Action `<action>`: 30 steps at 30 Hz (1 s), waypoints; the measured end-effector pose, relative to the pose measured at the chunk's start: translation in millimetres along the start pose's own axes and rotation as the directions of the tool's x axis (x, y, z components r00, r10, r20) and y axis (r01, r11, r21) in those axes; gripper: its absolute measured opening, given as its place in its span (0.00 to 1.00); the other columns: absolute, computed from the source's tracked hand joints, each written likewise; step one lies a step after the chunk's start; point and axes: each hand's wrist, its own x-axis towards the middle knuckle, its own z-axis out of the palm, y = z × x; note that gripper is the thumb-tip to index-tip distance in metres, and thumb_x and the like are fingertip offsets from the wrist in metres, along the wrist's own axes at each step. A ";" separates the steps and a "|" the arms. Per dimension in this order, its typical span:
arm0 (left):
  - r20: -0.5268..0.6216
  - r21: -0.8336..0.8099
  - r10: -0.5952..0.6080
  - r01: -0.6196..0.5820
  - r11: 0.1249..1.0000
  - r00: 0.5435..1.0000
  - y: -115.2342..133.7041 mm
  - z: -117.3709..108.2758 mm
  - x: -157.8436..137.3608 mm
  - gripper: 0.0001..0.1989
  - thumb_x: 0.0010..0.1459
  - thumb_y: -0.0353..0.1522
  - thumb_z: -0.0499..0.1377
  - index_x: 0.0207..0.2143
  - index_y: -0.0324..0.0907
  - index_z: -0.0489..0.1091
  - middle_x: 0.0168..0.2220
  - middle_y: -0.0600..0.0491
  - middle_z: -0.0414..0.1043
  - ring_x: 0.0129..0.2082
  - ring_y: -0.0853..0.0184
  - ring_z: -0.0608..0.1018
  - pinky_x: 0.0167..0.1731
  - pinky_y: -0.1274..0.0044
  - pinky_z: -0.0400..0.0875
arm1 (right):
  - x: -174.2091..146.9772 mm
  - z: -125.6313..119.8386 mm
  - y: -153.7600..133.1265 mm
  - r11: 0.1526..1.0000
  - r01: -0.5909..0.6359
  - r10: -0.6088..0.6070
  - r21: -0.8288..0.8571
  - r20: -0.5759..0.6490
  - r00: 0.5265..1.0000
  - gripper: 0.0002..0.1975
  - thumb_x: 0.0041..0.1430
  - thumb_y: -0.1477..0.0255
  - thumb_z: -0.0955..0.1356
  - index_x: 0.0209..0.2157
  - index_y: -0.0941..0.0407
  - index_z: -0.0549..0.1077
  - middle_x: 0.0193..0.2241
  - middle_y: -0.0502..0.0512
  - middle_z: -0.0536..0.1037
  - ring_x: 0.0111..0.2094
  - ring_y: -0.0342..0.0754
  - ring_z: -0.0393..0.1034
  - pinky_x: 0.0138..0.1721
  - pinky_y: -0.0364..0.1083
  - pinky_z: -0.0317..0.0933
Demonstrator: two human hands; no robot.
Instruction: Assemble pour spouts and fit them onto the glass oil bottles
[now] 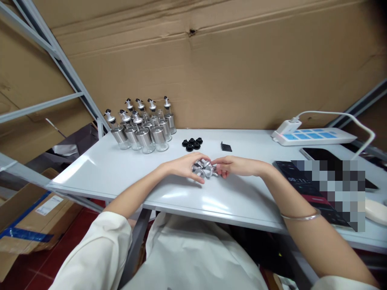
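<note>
A small pile of shiny silver pieces [207,169] lies on the white table, resembling the silver pourer tops on the bottles. My left hand [185,166] curves around the pile's left side, thumb and fingers apart. From the right, my right hand [231,165] reaches the pile with its fingers curled and pressed together at its edge; what they pinch, if anything, is hidden. Behind the pile sit several black stoppers [192,143]. Farther right is a row of small black strips [226,146].
Several glass bottles with steel sleeves [145,137] stand at the back left, some with pourers. On the right are a power strip [317,137] with a charger [288,127] and white cable, and phones [290,173]. A cardboard wall [211,80] rises behind the table.
</note>
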 end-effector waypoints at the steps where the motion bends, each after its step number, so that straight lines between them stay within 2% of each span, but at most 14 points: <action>1: -0.010 0.017 0.006 -0.005 1.000 1.000 -0.1 -0.7 -1.1 0.36 0.44 0.42 0.67 0.54 0.42 0.61 0.51 0.45 0.65 0.52 0.59 0.70 0.52 0.68 0.64 | 0.3 -0.3 0.4 1.000 0.008 -0.008 -0.002 0.005 1.000 0.18 0.59 0.66 0.60 0.45 0.60 0.72 0.33 0.57 0.73 0.30 0.45 0.67 0.37 0.46 0.64; 5: -0.195 0.221 0.129 -0.085 0.971 0.972 -2.1 -7.1 -4.4 0.29 0.52 0.45 0.61 0.52 0.42 0.62 0.51 0.44 0.66 0.52 0.59 0.70 0.51 0.67 0.65 | 1.1 -1.2 1.2 0.998 -0.014 0.010 -0.063 -0.068 0.998 0.20 0.59 0.67 0.60 0.49 0.61 0.70 0.30 0.56 0.74 0.28 0.45 0.67 0.35 0.46 0.64; 7: -0.397 0.352 0.266 -0.122 0.928 0.878 -6.6 -15.8 -6.1 0.22 0.58 0.43 0.56 0.51 0.42 0.61 0.50 0.44 0.68 0.51 0.60 0.70 0.51 0.67 0.66 | 1.4 -1.6 0.6 0.994 -0.052 0.035 -0.097 -0.169 0.985 0.22 0.58 0.69 0.60 0.52 0.62 0.69 0.26 0.55 0.73 0.27 0.46 0.67 0.33 0.46 0.63; 8: -0.518 0.402 0.330 -0.116 0.908 0.789 -10.5 -22.1 -7.4 0.19 0.61 0.41 0.53 0.51 0.43 0.61 0.49 0.45 0.68 0.51 0.61 0.70 0.50 0.68 0.66 | 1.5 -1.9 0.1 0.993 -0.063 0.039 -0.104 -0.220 0.975 0.22 0.58 0.69 0.60 0.53 0.62 0.68 0.25 0.54 0.73 0.27 0.46 0.67 0.33 0.46 0.62; 9: -0.644 0.436 0.376 -0.084 0.896 0.666 -15.9 -29.4 -9.3 0.16 0.63 0.40 0.50 0.51 0.43 0.60 0.49 0.45 0.67 0.52 0.62 0.70 0.50 0.68 0.66 | 1.5 -2.1 -0.5 0.993 -0.064 0.034 -0.103 -0.265 0.964 0.22 0.58 0.70 0.60 0.53 0.62 0.68 0.25 0.54 0.72 0.27 0.46 0.67 0.33 0.45 0.62; 11: -0.849 0.437 0.394 0.048 0.898 0.352 -30.5 -46.3 -15.3 0.15 0.65 0.39 0.46 0.50 0.45 0.59 0.49 0.46 0.64 0.54 0.62 0.67 0.49 0.68 0.66 | 1.8 -2.4 -1.8 0.995 -0.042 0.007 -0.095 -0.340 0.940 0.22 0.57 0.71 0.60 0.52 0.60 0.68 0.26 0.53 0.72 0.28 0.46 0.67 0.32 0.44 0.61; 13: -0.938 0.345 0.340 0.221 0.912 0.062 -48.5 -63.6 -24.9 0.16 0.64 0.41 0.45 0.51 0.45 0.56 0.51 0.46 0.60 0.55 0.62 0.65 0.50 0.66 0.65 | 2.4 -2.3 -2.9 0.995 -0.016 -0.024 -0.097 -0.397 0.918 0.21 0.56 0.73 0.59 0.51 0.59 0.68 0.27 0.53 0.72 0.28 0.45 0.66 0.32 0.44 0.61; 14: -0.951 0.286 0.308 0.279 0.917 -0.035 -57.9 -71.5 -30.7 0.16 0.64 0.42 0.46 0.51 0.46 0.55 0.51 0.46 0.58 0.55 0.62 0.65 0.51 0.65 0.65 | 2.8 -2.1 -3.4 0.995 0.000 -0.041 -0.097 -0.418 0.908 0.20 0.56 0.73 0.59 0.50 0.59 0.69 0.27 0.52 0.71 0.28 0.45 0.66 0.32 0.44 0.60; 15: -0.954 0.238 0.282 0.320 0.917 -0.100 -67.0 -78.6 -36.9 0.16 0.63 0.42 0.47 0.51 0.46 0.55 0.51 0.46 0.56 0.55 0.61 0.64 0.52 0.64 0.64 | 3.2 -1.6 -3.9 0.995 0.022 -0.061 -0.093 -0.436 0.898 0.20 0.55 0.74 0.59 0.49 0.59 0.69 0.27 0.52 0.71 0.28 0.45 0.65 0.32 0.44 0.60; 17: -0.968 0.139 0.203 0.359 0.923 -0.148 -83.2 -89.5 -48.9 0.16 0.61 0.41 0.50 0.49 0.47 0.55 0.50 0.46 0.55 0.55 0.61 0.64 0.56 0.63 0.60 | 3.8 -0.4 -5.1 0.994 0.080 -0.103 -0.068 -0.472 0.875 0.19 0.54 0.74 0.59 0.47 0.58 0.69 0.27 0.52 0.71 0.27 0.45 0.65 0.32 0.44 0.60; 19: -0.985 0.033 0.091 0.349 0.936 -0.150 -95.8 -95.7 -58.2 0.16 0.61 0.40 0.51 0.49 0.44 0.55 0.50 0.45 0.56 0.53 0.61 0.65 0.56 0.64 0.61 | 3.7 0.7 -6.5 0.989 0.144 -0.143 -0.039 -0.527 0.838 0.19 0.53 0.73 0.60 0.48 0.57 0.68 0.26 0.51 0.71 0.27 0.45 0.65 0.31 0.45 0.61; 21: -0.993 -0.022 0.019 0.331 0.943 -0.120 -105.3 -97.9 -63.1 0.17 0.61 0.40 0.51 0.49 0.42 0.56 0.50 0.44 0.57 0.52 0.62 0.66 0.56 0.65 0.62 | 3.3 1.1 -7.9 0.981 0.191 -0.172 -0.031 -0.592 0.788 0.20 0.52 0.74 0.60 0.48 0.57 0.68 0.26 0.50 0.71 0.25 0.44 0.64 0.30 0.45 0.60; 26: -0.999 -0.027 -0.018 0.263 0.964 -0.037 -122.1 -96.8 -62.2 0.20 0.61 0.47 0.48 0.48 0.43 0.58 0.48 0.46 0.63 0.52 0.64 0.69 0.56 0.68 0.63 | 2.8 -1.0 -7.0 0.966 0.245 -0.225 -0.079 -0.722 0.654 0.20 0.49 0.77 0.59 0.45 0.57 0.69 0.24 0.49 0.70 0.24 0.43 0.63 0.29 0.44 0.59; 30: -0.983 -0.158 -0.169 0.134 0.978 0.071 -130.4 -95.9 -60.8 0.28 0.58 0.54 0.46 0.49 0.44 0.57 0.43 0.47 0.69 0.41 0.64 0.76 0.47 0.67 0.70 | 4.2 -2.4 -3.6 0.963 0.221 -0.256 -0.152 -0.766 0.590 0.20 0.48 0.78 0.59 0.43 0.56 0.70 0.23 0.49 0.71 0.23 0.43 0.62 0.28 0.44 0.59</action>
